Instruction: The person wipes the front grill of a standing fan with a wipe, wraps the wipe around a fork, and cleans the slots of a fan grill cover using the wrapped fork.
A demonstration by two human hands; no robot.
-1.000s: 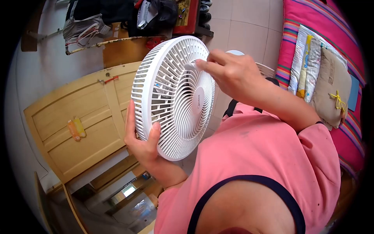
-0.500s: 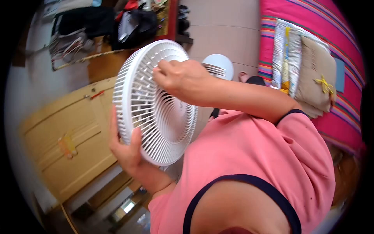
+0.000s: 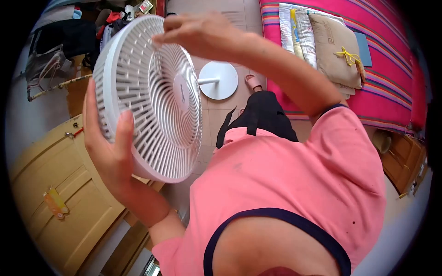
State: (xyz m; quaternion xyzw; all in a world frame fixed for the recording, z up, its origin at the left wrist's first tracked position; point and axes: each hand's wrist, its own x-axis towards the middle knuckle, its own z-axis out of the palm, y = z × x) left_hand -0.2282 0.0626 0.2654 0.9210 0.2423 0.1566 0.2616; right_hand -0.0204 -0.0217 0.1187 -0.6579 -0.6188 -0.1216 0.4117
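A white fan head [image 3: 179, 92] with a round slatted grille stands tilted in front of me. My left hand [image 3: 110, 147] grips its rim from the left, thumb on the front grille and fingers behind the side. My right hand [image 3: 198, 34] is at the upper edge of the grille, fingers pinched together and blurred. Behind that hand, blurred thin parallel prongs [image 3: 232, 18] stick out to the right; what they belong to is hidden. Below the fan, a white pole leads to a round white base [image 3: 225, 87] on the floor.
A pink striped bed cover [image 3: 386, 92] lies at the right, with a beige cushion [image 3: 334, 50] and folded cloths on it. To the left are a yellow wooden door panel [image 3: 41, 170] and a cluttered shelf with a dark bag [image 3: 69, 39]. My sandalled foot [image 3: 252, 83] stands near the base.
The view has shifted, so the fan appears further left and larger, and its base shows more fully. My right hand has moved up toward the grille's upper edge. My left hand keeps its hold.
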